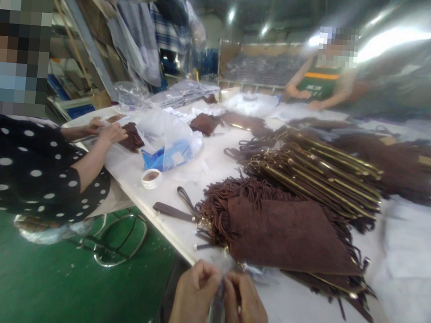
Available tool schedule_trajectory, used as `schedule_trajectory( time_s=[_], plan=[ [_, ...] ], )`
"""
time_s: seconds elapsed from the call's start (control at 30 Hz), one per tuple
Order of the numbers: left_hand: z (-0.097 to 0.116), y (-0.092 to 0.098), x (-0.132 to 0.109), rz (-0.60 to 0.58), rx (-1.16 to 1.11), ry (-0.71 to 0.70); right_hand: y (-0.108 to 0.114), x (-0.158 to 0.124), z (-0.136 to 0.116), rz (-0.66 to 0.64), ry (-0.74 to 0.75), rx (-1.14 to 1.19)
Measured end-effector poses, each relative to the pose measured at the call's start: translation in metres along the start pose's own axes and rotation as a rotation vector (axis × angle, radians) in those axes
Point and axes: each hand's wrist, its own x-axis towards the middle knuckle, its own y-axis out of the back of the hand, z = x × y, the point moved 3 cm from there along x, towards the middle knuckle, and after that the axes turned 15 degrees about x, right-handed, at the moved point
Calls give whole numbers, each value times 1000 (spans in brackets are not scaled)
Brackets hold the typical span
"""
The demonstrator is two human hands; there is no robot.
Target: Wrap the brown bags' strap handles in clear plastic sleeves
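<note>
At the table's near edge, my left hand (194,299) and my right hand (246,306) are close together, fingers pinched on a clear plastic piece (215,317) that hangs between them. Just beyond them lies a stack of dark brown suede pouches (288,232) with fringes. A brown wrist strap (174,211) and a looped strap stick out from the stack's left side. Behind it, more brown pouches with gold zippers (323,170) lie in an overlapping row.
On the white table (141,195) stand a tape roll (151,178) and a blue-and-clear plastic bag (171,153). White sheets (414,242) lie at right. At left, a person in polka dots (39,167) handles a brown pouch; another person (320,85) stands across the table.
</note>
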Motion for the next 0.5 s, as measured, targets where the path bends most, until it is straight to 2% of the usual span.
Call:
schedule_trajectory(
  time_s=[0.2,0.33,0.5],
  plan=[
    [-6,-3,6,20,-83,78,2,2,-5,-35,49,80],
    [-7,-6,4,83,-107,66,3,1,-8,-45,97,130],
    [-6,-6,1,108,-127,67,2,1,-6,-69,117,154]
  ],
)
